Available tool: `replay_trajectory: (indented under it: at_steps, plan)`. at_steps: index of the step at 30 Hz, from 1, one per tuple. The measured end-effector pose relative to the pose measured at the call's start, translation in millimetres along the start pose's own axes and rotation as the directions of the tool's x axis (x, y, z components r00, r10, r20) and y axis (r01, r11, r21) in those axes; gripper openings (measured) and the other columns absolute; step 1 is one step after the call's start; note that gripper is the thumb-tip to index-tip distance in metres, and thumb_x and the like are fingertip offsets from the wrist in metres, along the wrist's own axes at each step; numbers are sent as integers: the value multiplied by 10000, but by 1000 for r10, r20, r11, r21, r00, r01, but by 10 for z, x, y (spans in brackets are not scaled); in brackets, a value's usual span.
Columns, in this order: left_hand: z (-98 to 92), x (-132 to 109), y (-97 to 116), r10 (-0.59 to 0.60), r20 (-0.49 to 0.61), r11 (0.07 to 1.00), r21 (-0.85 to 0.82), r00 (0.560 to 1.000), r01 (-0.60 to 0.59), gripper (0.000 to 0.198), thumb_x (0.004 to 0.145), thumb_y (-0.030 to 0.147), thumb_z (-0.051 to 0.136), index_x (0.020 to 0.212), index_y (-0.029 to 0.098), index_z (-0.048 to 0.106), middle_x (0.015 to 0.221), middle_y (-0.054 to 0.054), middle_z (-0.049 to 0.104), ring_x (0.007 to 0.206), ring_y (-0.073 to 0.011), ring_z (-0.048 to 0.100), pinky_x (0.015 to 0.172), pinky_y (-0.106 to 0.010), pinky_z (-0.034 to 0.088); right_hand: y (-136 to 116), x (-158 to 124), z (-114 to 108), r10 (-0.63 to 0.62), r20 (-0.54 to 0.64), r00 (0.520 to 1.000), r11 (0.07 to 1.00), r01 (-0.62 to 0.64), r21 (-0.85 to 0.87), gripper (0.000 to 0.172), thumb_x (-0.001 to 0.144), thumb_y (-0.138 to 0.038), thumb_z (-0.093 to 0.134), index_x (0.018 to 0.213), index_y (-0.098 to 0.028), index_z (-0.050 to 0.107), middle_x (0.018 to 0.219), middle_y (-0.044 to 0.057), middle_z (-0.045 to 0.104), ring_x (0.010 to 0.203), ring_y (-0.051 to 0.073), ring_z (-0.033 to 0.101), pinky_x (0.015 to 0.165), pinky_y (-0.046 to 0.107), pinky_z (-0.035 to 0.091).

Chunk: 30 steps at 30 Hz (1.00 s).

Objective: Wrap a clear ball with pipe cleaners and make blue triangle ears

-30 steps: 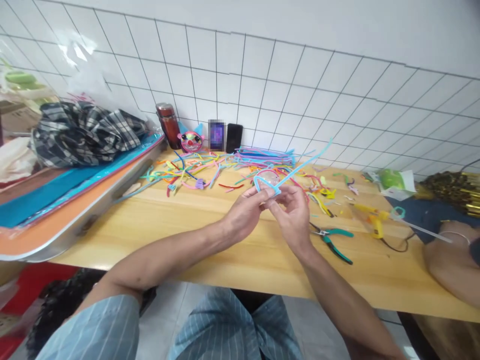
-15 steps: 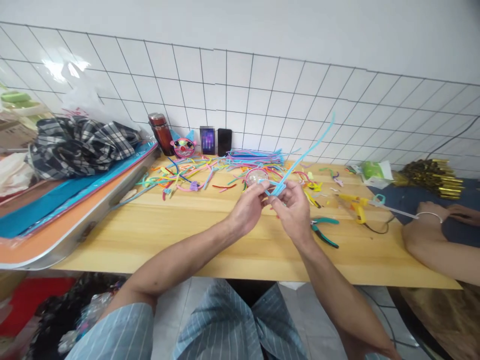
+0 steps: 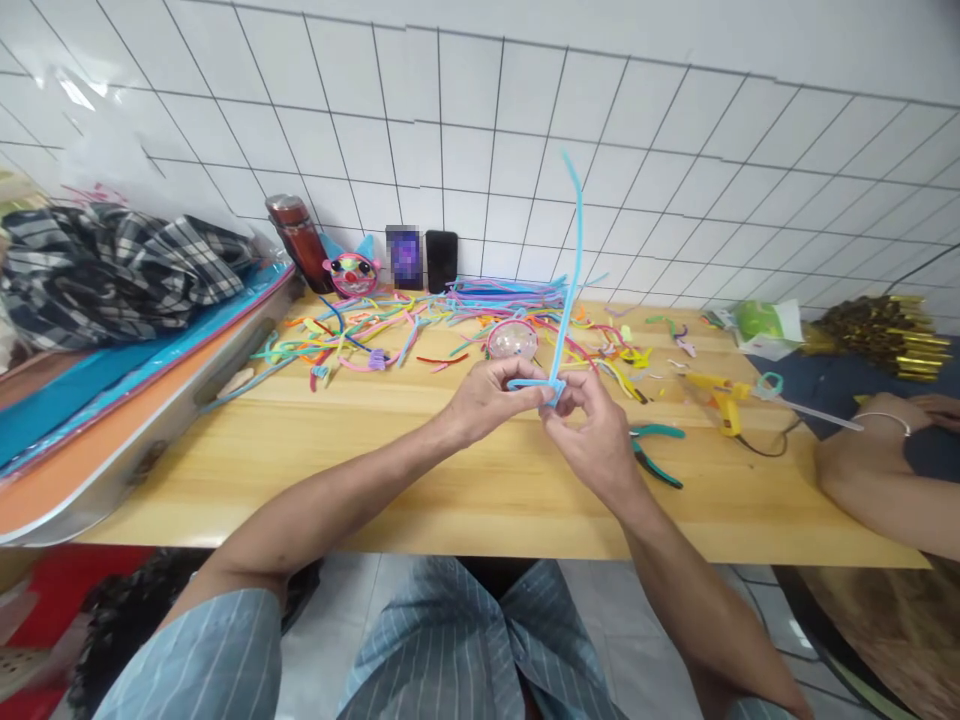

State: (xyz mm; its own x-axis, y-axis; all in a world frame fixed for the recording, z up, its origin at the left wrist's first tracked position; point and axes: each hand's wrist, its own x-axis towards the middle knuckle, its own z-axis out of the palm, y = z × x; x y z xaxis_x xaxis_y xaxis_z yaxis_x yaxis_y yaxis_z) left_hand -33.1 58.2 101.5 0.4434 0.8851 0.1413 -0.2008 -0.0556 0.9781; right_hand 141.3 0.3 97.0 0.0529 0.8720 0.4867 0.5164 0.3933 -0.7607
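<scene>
A light blue pipe cleaner (image 3: 574, 270) is wound into a small shape between my hands, with one long end standing up above them. My left hand (image 3: 487, 398) pinches the shape from the left. On the other side my right hand (image 3: 589, 425) grips it with curled fingers, close to the wound part. Just behind my fingers on the table lies a clear round piece with a pink rim (image 3: 513, 340). Pliers with teal handles (image 3: 660, 455) rest beside my right wrist.
Loose coloured pipe cleaners (image 3: 360, 335) cover the back of the wooden table (image 3: 300, 460). A yellow glue gun (image 3: 724, 400) lies right, near another person's arm (image 3: 870, 470). A thermos (image 3: 300, 245), a decorated face (image 3: 352, 275) and a phone (image 3: 442, 262) stand by the wall.
The long end of the pipe cleaner has swung from leaning right to nearly upright. My fingers have shifted on the wound part, and the camera view has tilted slightly downward.
</scene>
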Motion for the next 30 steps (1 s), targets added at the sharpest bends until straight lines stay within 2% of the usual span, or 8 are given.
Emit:
replay_trajectory:
  at_steps: [5, 9, 12, 16, 20, 26, 28, 30]
  plan:
    - [16, 6, -79, -21, -22, 993, -119, 1000, 18, 412, 665, 484, 1003, 806, 171, 775, 805, 5, 745, 764, -130, 627, 827, -302, 499, 83, -41, 51, -6, -27, 1000, 995, 9, 95, 236, 859, -259, 745, 1070, -281, 641, 858, -21, 747, 759, 180, 704, 761, 353, 575]
    - [77, -15, -159, -37, -77, 982, -185, 996, 22, 411, 673, 511, 984, 791, 184, 763, 753, 24, 698, 723, -115, 562, 771, -290, 464, 126, -80, 138, 47, -88, 995, 972, -26, 232, 226, 914, -320, 778, 1101, -274, 659, 929, 4, 757, 854, 188, 725, 828, 366, 600]
    - [123, -28, -199, -54, -91, 976, -214, 994, 33, 429, 659, 519, 988, 789, 182, 757, 750, 28, 689, 712, -105, 534, 752, -284, 440, 165, -94, 191, 72, -104, 992, 952, -38, 303, 225, 935, -371, 798, 1079, -269, 658, 902, 1, 739, 834, 185, 718, 801, 355, 602]
    - [120, -31, -196, -65, -83, 969, -241, 994, 43, 444, 647, 520, 1000, 803, 178, 763, 777, 17, 714, 736, -111, 575, 766, -282, 459, 218, -111, 225, 90, -104, 990, 943, -51, 329, 201, 927, -351, 799, 1053, -265, 668, 868, -10, 723, 808, 174, 702, 764, 331, 583]
    - [70, -34, -177, -57, -76, 976, -215, 996, 39, 461, 684, 568, 979, 787, 178, 757, 773, 9, 716, 748, -122, 601, 779, -287, 486, 210, -122, 244, 109, -99, 989, 946, -73, 315, 214, 911, -358, 811, 1051, -262, 680, 885, -1, 734, 824, 179, 702, 793, 345, 592]
    - [64, -61, -179, -19, -31, 982, -190, 999, 13, 482, 722, 601, 957, 829, 177, 757, 830, -16, 747, 793, -147, 647, 831, -317, 531, 161, -87, 260, 121, -158, 980, 938, -60, 342, 254, 899, -387, 833, 1072, -265, 691, 877, -5, 711, 819, 175, 690, 777, 337, 603]
    - [71, -87, -177, 31, -53, 989, -145, 998, -39, 452, 777, 586, 926, 886, 185, 746, 855, -18, 747, 807, -152, 655, 820, -313, 529, 160, -78, 269, 133, -157, 979, 930, -69, 361, 252, 901, -382, 834, 1069, -266, 686, 866, -12, 697, 796, 167, 675, 753, 324, 591]
    - [74, -123, -168, 139, -111, 989, -30, 984, -144, 362, 849, 512, 888, 931, 201, 720, 875, -13, 731, 805, -147, 643, 800, -302, 514, 161, -77, 282, 146, -163, 976, 916, -71, 394, 253, 899, -376, 835, 1064, -266, 678, 857, -19, 686, 769, 157, 657, 726, 310, 574]
